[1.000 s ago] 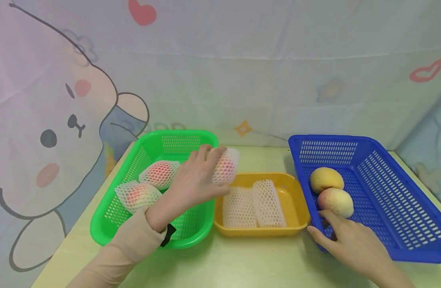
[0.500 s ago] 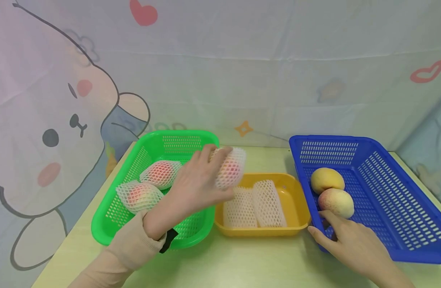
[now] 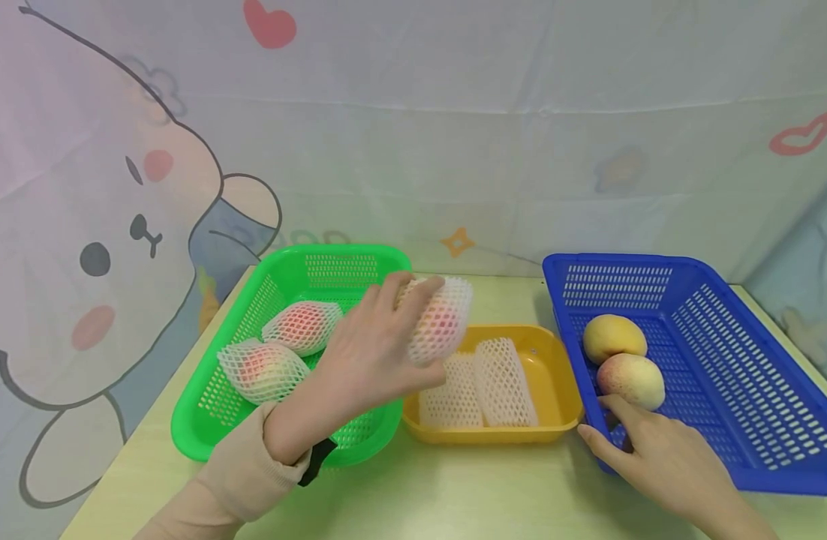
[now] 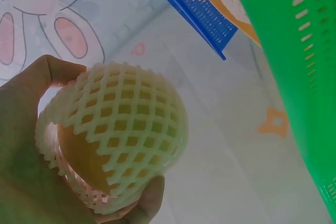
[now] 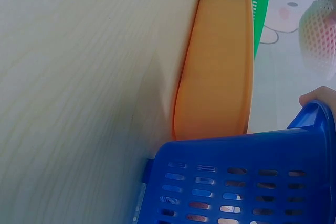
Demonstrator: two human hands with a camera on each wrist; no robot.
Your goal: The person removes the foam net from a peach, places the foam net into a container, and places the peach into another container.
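My left hand (image 3: pixel 369 349) grips a peach (image 3: pixel 446 321) in a white foam net above the gap between the green basket (image 3: pixel 182 427) and the yellow tray (image 3: pixel 555 382). The left wrist view shows the foam net (image 4: pixel 131 114) around that peach, with bare yellow skin at its open end. My right hand (image 3: pixel 666 457) holds the near left rim of the blue basket (image 3: pixel 785 480), thumb outside and fingers inside; part of the fingers is hidden. Just beyond those fingers lie two bare peaches, one yellow peach (image 3: pixel 614 339) and one blushed peach (image 3: pixel 631 381).
Two more netted peaches lie in the green basket: a rear peach (image 3: pixel 302 328) and a front peach (image 3: pixel 263 371). In the yellow tray are two flat foam nets, a left net (image 3: pixel 449 394) and a right net (image 3: pixel 504 382). Behind the table hangs a printed cloth (image 3: pixel 481 165).
My left hand has drifted slightly right with the netted peach, from the green basket's right edge toward the yellow tray. My right hand has stayed on the blue rim.
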